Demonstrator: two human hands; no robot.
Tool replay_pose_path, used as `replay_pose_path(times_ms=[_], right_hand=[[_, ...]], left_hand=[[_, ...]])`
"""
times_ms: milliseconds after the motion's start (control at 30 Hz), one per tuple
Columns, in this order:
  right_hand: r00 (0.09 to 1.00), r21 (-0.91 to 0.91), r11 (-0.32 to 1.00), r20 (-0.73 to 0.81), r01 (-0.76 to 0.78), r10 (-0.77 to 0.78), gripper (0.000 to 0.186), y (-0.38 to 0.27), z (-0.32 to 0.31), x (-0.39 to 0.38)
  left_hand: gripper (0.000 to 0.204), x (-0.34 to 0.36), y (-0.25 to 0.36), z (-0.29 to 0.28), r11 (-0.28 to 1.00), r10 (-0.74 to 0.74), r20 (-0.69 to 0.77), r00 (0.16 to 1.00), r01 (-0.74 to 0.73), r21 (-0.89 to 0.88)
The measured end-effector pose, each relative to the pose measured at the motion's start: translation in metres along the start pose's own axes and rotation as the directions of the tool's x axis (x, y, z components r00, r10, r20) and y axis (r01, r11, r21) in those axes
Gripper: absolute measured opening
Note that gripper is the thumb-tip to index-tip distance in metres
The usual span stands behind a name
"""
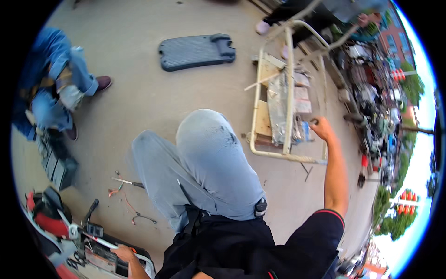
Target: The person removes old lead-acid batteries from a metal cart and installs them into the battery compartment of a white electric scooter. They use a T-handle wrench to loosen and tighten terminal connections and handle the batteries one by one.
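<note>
My right hand (321,126) is raised over the right side of a cream metal cart (289,116), closed around a small dark object I cannot make out. The cart carries flat boards, pale packages and a wrapped item (278,107). At lower left, my left hand (124,253) grips a pale tubular part of a red and black two-wheeler (53,216), which has a black handlebar and small display. A tool with a long shaft (125,182) and loose wires (134,211) lie on the floor beside my bent knees.
A person in blue (65,88) is at upper left by dark blocks (58,162). A grey ribbed panel (195,52) lies on the concrete ahead. Another person's legs (297,23) show behind the cart. Parked two-wheelers (362,93) line the right side.
</note>
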State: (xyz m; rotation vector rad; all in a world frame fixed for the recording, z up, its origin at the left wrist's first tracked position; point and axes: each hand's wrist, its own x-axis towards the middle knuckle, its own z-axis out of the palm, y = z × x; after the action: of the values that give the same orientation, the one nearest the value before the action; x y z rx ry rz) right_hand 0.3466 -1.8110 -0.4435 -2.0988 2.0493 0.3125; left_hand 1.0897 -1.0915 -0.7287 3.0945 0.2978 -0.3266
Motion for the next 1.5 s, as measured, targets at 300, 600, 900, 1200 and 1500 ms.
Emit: replay_pose_path(times_ms=[300,600,900,1200,1500], right_hand=[[0.909,-0.612,0.687,0.139,0.391,-0.393,0.075,0.111,0.087,0.057],[0.917,-0.603,0.700,0.153,0.383,-0.369,0.083,0.087,0.132,0.097],[0.920,-0.675,0.634,0.199,0.378,-0.336,0.093,0.118,0.140,0.124],[0.912,-0.442,0.803,0.101,0.400,-0.398,0.069,0.121,0.153,0.115],[0.841,-0.144,0.845,-0.109,0.514,-0.530,0.086,0.065,0.127,0.117]], left_hand=[[0.036,0.012,0.036,-0.048,0.988,-0.110,-0.019,0.994,0.107,-0.115],[0.029,-0.035,0.029,-0.031,0.977,-0.192,-0.037,0.981,0.188,-0.097],[0.029,-0.027,0.038,-0.037,0.966,-0.253,-0.025,0.967,0.252,-0.060],[0.037,-0.018,0.071,-0.032,0.960,-0.281,-0.093,0.955,0.279,-0.033],[0.063,-0.034,-0.002,0.006,0.984,-0.160,-0.066,0.985,0.164,0.068]])
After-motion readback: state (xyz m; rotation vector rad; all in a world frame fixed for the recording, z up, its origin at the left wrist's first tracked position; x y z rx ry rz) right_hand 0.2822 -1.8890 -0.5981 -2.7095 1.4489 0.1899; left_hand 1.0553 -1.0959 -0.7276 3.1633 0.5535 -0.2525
